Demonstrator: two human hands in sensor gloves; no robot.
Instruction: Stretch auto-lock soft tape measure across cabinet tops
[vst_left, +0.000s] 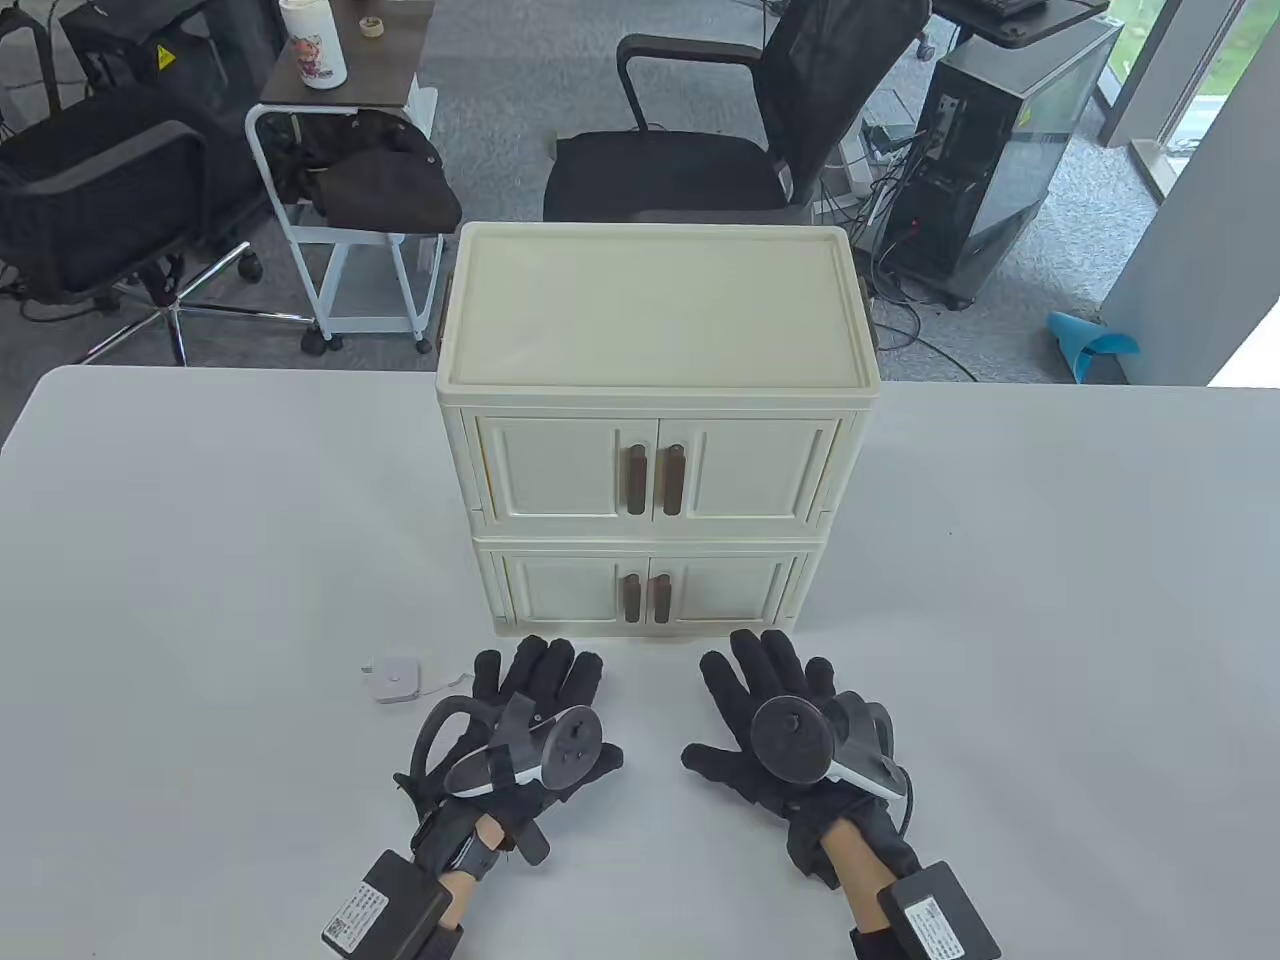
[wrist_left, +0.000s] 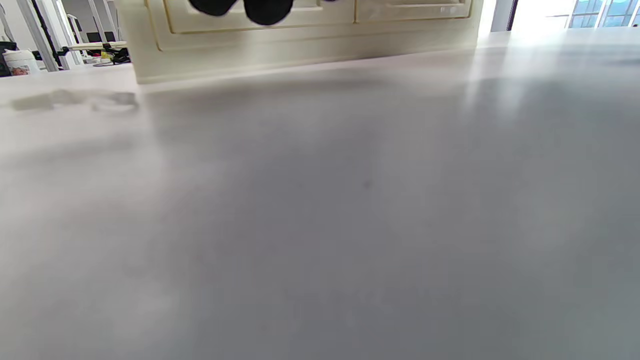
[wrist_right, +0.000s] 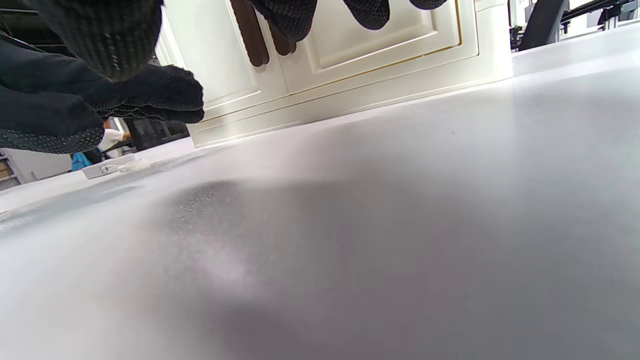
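A: Status, left to right?

B: Small white square soft tape measure case (vst_left: 392, 678) lies on the white table (vst_left: 200, 560), near-left, with a short bit of tape trailing right. Left hand in black sensor glove (vst_left: 520, 730) is just right of it, palm down, fingers spread flat, gripping nothing. Contact with the tape end: can't tell, partly hidden.

A: Cabinet?

B: Cream two-tier plastic cabinet with brown door handles (vst_left: 655, 400) stands centre, just beyond both hands. Doors closed.

A: Right side?

B: Right hand in black sensor glove (vst_left: 790, 735) rests flat on the table, fingers wide, holding nothing. The right wrist view shows the case (wrist_right: 107, 166) far left, well apart from it.
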